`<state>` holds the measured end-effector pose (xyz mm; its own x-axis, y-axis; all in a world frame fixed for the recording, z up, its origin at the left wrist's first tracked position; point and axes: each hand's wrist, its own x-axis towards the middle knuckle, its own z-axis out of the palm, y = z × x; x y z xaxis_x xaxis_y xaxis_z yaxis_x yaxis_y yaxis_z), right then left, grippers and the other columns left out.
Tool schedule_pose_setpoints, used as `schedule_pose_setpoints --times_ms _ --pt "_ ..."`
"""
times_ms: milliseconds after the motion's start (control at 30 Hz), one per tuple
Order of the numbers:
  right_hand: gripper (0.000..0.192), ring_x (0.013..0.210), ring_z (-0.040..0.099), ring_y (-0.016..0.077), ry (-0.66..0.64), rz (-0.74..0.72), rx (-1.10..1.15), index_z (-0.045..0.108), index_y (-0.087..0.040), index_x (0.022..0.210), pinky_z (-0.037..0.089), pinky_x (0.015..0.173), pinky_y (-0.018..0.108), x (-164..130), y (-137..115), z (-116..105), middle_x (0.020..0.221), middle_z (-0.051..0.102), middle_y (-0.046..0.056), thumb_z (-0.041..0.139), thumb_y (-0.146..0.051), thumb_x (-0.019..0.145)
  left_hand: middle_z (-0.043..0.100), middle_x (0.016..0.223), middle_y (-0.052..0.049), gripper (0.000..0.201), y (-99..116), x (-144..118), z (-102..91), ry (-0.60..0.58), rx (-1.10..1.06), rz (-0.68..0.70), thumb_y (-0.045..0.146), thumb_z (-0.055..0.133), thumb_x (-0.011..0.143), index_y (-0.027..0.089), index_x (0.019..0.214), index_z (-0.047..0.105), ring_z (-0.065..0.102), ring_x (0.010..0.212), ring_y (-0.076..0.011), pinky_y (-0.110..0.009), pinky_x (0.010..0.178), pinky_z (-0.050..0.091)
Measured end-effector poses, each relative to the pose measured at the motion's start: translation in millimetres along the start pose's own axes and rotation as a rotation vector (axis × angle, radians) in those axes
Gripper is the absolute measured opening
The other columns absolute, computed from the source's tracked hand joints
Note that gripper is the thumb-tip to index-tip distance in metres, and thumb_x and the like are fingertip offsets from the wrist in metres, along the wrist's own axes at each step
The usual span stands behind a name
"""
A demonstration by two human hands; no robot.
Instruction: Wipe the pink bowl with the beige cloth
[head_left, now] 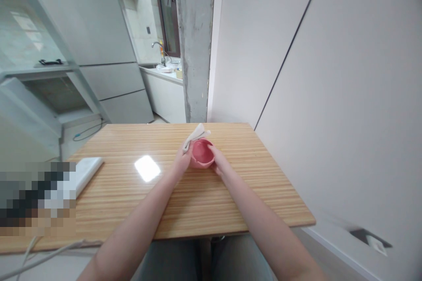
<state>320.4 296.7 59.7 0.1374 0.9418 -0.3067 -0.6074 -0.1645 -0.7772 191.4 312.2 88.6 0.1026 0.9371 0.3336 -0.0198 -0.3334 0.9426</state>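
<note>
A pink bowl (201, 154) is held above the wooden table (231, 210), its mouth tipped toward me. My right hand (218, 159) grips its right side, the thumb over the rim and the other fingers mostly hidden underneath. On the left side, my left hand (184, 157) is closed around a folded white cloth (195, 136) and touches the bowl's wall. The cloth sticks up past the bowl's far rim. Most of my left fingers are hidden behind the bowl and the cloth.
A white flat object (89, 171) lies at the table's left, beside a blurred-out patch. White cables (59, 252) cross the near left corner. A wall (316, 96) runs along the right side. Beyond the table stand a concrete pillar (197, 44) and a sink counter (165, 90).
</note>
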Motion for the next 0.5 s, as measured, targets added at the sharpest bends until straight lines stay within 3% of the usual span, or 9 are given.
schedule_pose_setpoints --times_ms 100,233,367,500 --pt "0.027 0.095 0.066 0.0165 0.057 -0.095 0.123 0.062 -0.024 0.102 0.055 0.079 0.031 1 1 0 0.099 0.072 0.001 0.056 -0.039 0.081 0.061 0.123 -0.011 0.043 -10 -9 11.3 -0.026 0.006 0.028 0.047 0.045 0.088 0.016 0.114 0.058 0.053 0.119 -0.0225 -0.04 0.107 0.037" --pt "0.032 0.095 0.065 0.0158 0.032 -0.155 0.204 0.056 -0.027 0.11 0.056 0.074 0.03 -3 2 -1 0.106 0.069 0.001 0.052 -0.043 0.082 0.052 0.132 -0.012 0.047 -18 -17 16.4 -0.068 0.104 0.179 0.041 0.052 0.086 0.018 0.127 0.047 0.043 0.129 -0.0222 -0.04 0.113 0.028" --pt "0.044 0.08 0.067 0.0151 -0.069 -0.101 -0.014 0.053 -0.026 0.11 0.056 0.061 0.025 -11 4 5 0.098 0.07 0.001 0.07 -0.033 0.069 0.057 0.124 -0.012 0.053 -14 -8 2.0 0.036 0.152 0.167 0.032 0.06 0.078 0.016 0.126 0.047 0.053 0.117 -0.0241 -0.042 0.106 0.036" --pt "0.048 0.084 0.066 0.0174 -0.113 -0.056 -0.157 0.052 -0.027 0.113 0.055 0.055 0.026 -17 -1 10 0.107 0.067 0.003 0.069 -0.042 0.07 0.066 0.11 -0.011 0.04 -2 3 -16.4 0.038 0.143 0.136 0.027 0.057 0.075 0.014 0.113 0.057 0.06 0.106 -0.025 -0.041 0.098 0.044"
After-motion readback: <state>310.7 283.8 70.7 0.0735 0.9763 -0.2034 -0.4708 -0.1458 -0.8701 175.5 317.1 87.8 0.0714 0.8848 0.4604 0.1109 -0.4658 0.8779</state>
